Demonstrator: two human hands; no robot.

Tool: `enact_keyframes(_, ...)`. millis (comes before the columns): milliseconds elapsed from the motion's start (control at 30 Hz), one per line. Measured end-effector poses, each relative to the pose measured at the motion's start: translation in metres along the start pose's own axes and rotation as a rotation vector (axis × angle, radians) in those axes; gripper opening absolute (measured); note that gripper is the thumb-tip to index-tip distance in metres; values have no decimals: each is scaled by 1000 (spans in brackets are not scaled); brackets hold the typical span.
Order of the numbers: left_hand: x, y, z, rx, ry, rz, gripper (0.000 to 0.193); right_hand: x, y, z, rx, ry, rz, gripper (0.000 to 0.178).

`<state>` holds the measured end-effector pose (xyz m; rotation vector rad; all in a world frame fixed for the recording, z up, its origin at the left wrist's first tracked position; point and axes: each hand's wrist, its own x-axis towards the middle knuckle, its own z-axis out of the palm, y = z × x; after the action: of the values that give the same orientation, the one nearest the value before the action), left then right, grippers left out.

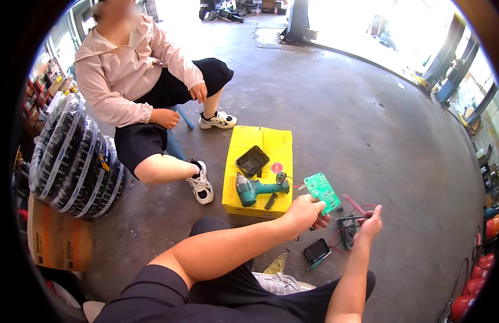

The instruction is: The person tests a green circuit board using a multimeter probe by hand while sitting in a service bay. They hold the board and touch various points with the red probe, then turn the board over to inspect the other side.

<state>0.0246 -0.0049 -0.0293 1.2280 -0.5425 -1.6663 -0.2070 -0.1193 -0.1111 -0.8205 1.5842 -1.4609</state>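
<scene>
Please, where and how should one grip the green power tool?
Probably around the middle of the handle, coming from above: the green power tool lies on its side, its slim handle running right from the bulky head, and a black strip lies on the near side.

There is one green rectangular circuit board point(326, 189), with two slim test probes, one red point(354, 204) and one black point(359, 217). Two bare hands belong to the wearer: a left hand point(305, 213) and a right hand point(371, 224). One seated person in a pale pink jacket point(117, 75) shows two more hands and two white-and-black sneakers point(201, 184). Two cardboard boxes appear, one yellow point(233, 149) and one brown point(61, 239). One teal-and-black power tool point(255, 189), two open black plastic casings point(252, 161) and one black toothed strip point(271, 201) count too. Plastic-wrapped black tyres point(77, 156) overlap, so their exact number cannot be told.
</scene>
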Motion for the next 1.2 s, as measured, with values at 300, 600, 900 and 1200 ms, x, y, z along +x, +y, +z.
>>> enact_keyframes(300,19,-9,3,167,62,63,21,4,-80,-16,620,-438,306,52)
enact_keyframes(600,20,-14,8,87,-53,59,24,-15,-68,-18,691,-972,438,57)
enact_keyframes(900,4,2,3,-157,-207,140,23,-21,-58,-25,1045,-1191,422,42)
enact_keyframes(1200,4,6,2,-253,-226,197,24,-30,-64,-23,872,-1170,366,35)
